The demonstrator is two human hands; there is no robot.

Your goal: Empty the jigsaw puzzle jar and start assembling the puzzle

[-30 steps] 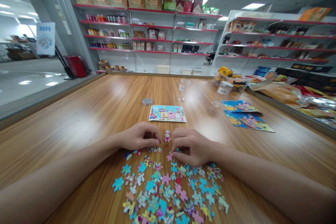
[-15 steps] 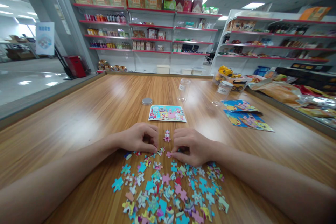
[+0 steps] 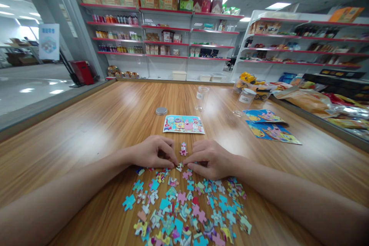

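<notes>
Both my hands rest on the wooden table (image 3: 95, 130) at the far edge of a heap of loose puzzle pieces (image 3: 187, 211). My left hand (image 3: 154, 152) is curled, its fingertips pinching toward a small piece (image 3: 180, 167) between the two hands. My right hand (image 3: 209, 157) is curled too, and its fingertips meet the same piece from the other side. A small pink joined piece (image 3: 183, 148) lies just beyond my fingers. Farther off lies a cartoon reference picture (image 3: 183, 124).
A round metal lid (image 3: 161, 111) and an open clear jar (image 3: 201, 98) stand beyond the picture. Another clear jar (image 3: 244, 102), two more cartoon sheets (image 3: 269, 126) and a yellow toy truck (image 3: 250, 80) sit at right. Stocked shop shelves (image 3: 161, 34) line the back.
Both hands have drawn closer together, their fingertips now meeting over one small piece between them. A pink piece that was under my right fingers now lies loose just below them.
</notes>
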